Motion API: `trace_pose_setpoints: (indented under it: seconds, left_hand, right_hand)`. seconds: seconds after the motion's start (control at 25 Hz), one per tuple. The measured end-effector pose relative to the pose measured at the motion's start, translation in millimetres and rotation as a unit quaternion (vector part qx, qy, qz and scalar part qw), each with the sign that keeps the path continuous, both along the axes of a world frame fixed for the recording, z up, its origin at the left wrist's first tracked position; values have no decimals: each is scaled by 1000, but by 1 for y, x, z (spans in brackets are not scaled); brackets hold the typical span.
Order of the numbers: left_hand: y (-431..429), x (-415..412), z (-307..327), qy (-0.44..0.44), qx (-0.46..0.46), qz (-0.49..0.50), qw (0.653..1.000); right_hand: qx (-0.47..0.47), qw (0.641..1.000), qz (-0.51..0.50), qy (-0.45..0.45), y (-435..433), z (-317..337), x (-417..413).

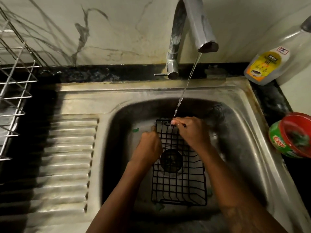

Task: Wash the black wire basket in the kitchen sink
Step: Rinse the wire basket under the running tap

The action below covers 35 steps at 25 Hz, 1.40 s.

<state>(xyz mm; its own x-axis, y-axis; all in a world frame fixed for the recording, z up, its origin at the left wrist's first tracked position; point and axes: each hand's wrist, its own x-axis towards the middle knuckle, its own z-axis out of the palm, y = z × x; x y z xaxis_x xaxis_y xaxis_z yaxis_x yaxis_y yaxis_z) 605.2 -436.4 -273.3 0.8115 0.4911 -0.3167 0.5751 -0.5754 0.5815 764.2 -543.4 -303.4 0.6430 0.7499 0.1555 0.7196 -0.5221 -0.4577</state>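
The black wire basket [179, 184] lies in the steel sink [242, 132], over the round drain [171, 160]. My left hand [149, 145] grips the basket's left rim near its far corner, fingers curled round the wire. My right hand [191, 132] pinches the wire of the far edge, right where a thin stream of water [186, 84] from the chrome tap [193, 31] lands. The part of the basket under my hands is hidden.
A ribbed steel draining board [67, 157] lies left of the basin, with a wire dish rack [15, 91] beyond it. A dish-liquid bottle [269, 66] stands at the back right. A red and green scrub tub [292, 137] sits on the right counter.
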Motion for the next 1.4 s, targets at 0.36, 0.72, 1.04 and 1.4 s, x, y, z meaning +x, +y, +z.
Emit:
trace_pose_setpoints:
  seconds: [0.36,0.72,1.04,1.4]
  left_hand:
    - [4,5,-7,7,86,-15,996]
    - [8,7,-27,29,122,-16,992]
    - [6,4,-21,25,110,-12,994]
    - [0,5,-18,11,116,-23,993]
  right_hand:
    - [-43,994,102,17,45,6,-17]
    - [-49,996,28,-68,-4,1,7]
    - [-85,990,110,-10,8,19,-2]
    - [-72,989,127,-28,36,11,-22]
